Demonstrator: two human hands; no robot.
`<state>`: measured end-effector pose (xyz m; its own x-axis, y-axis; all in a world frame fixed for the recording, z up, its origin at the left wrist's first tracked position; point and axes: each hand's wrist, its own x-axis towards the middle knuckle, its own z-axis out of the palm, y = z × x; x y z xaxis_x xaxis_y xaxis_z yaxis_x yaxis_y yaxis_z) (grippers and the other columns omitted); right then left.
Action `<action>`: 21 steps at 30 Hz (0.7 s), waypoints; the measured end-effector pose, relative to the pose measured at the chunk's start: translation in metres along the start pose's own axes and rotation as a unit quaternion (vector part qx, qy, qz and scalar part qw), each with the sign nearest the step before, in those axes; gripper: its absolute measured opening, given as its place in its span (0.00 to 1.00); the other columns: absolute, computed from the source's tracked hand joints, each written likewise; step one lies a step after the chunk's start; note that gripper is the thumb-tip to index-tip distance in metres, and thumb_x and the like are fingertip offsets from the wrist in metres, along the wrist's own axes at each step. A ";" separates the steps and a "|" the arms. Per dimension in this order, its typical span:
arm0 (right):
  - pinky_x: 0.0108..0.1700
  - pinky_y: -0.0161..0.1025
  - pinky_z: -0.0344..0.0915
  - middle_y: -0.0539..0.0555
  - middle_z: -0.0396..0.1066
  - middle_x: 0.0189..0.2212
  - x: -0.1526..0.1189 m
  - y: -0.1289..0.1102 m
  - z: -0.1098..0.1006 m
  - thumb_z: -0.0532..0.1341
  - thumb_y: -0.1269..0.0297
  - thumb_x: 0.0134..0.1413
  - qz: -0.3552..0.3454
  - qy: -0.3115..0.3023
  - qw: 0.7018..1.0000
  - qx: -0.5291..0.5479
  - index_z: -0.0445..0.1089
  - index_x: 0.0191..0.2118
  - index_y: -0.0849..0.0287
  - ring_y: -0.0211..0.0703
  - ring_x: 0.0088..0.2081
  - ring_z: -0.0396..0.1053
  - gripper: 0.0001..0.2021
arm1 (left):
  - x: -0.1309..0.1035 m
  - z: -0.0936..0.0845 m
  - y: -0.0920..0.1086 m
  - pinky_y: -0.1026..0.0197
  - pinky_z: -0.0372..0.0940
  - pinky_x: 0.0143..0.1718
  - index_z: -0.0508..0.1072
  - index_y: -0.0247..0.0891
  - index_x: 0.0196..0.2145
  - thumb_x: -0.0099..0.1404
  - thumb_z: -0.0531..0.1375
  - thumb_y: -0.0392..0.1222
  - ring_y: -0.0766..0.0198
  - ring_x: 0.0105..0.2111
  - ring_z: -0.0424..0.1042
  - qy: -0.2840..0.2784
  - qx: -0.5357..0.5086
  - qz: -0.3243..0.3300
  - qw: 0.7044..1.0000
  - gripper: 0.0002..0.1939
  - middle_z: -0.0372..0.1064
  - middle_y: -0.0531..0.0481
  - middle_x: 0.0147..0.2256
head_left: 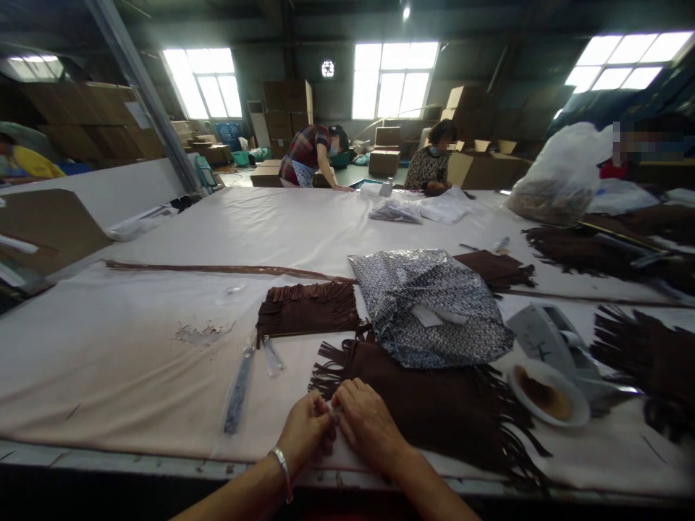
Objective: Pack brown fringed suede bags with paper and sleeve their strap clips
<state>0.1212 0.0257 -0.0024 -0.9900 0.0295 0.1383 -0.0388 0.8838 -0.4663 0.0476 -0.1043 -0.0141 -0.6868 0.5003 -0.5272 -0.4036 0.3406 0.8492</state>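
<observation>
A: Surface [163, 304], white-covered; at near edge, brown fringed piece [434, 405], flat, partly under patterned silver bag [428, 304]

B: Done or in hand?

A: In hand, judged; second fringed piece [307, 307] folded, set apart behind

B: Hands?

A: Left hand [304, 430], right hand [366, 423] touching, fingers pinched on fringe edge [332, 407]; item pinched too small to tell

Small item pinched between left hand [305, 431] and right hand [367, 425] fingertips: too small to be identified. Near edge of fringed piece [434, 405] covered by hands; upper part overlaid by patterned bag [428, 304]. Forearms cut off at bottom edge. Dark fringe pile [646, 358] cut off at right edge. Far workers' faces blurred.
</observation>
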 end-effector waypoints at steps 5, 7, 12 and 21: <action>0.46 0.38 0.59 0.50 0.68 0.41 0.002 0.006 -0.006 0.58 0.72 0.56 -0.018 -0.008 0.998 0.063 0.69 0.45 0.51 0.43 0.44 0.61 0.12 | 0.000 -0.002 -0.002 0.71 0.47 0.09 0.53 0.43 0.28 0.48 0.63 0.50 0.67 0.10 0.62 -0.009 -0.008 0.016 1.000 0.20 0.66 0.58 0.14; 0.44 0.37 0.59 0.49 0.68 0.40 0.003 0.009 -0.007 0.58 0.71 0.57 -0.027 -0.016 0.997 0.068 0.70 0.41 0.52 0.42 0.43 0.62 0.09 | -0.002 -0.003 -0.003 0.71 0.47 0.09 0.53 0.43 0.28 0.48 0.64 0.52 0.68 0.11 0.62 -0.008 -0.013 0.016 1.000 0.22 0.67 0.58 0.15; 0.40 0.37 0.55 0.48 0.69 0.36 0.007 0.012 -0.004 0.60 0.71 0.55 -0.061 -0.019 0.998 0.027 0.69 0.35 0.55 0.41 0.39 0.62 0.04 | -0.006 -0.007 -0.002 0.70 0.50 0.12 0.57 0.41 0.27 0.46 0.67 0.55 0.68 0.13 0.64 -0.012 -0.015 0.002 1.000 0.24 0.69 0.55 0.17; 0.37 0.39 0.53 0.49 0.68 0.35 0.005 0.015 0.010 0.60 0.64 0.59 -0.124 0.018 0.991 -0.056 0.65 0.34 0.55 0.41 0.37 0.61 0.04 | -0.002 -0.024 0.007 0.70 0.50 0.14 0.72 0.30 0.23 0.50 0.65 0.56 0.73 0.12 0.59 -0.043 0.009 -0.068 0.997 0.22 0.71 0.45 0.18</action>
<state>0.1140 0.0343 -0.0167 -0.9465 -0.1800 0.2678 -0.2626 0.9121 -0.3150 0.0314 -0.1224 -0.0062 -0.5714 0.5148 -0.6392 -0.4787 0.4235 0.7691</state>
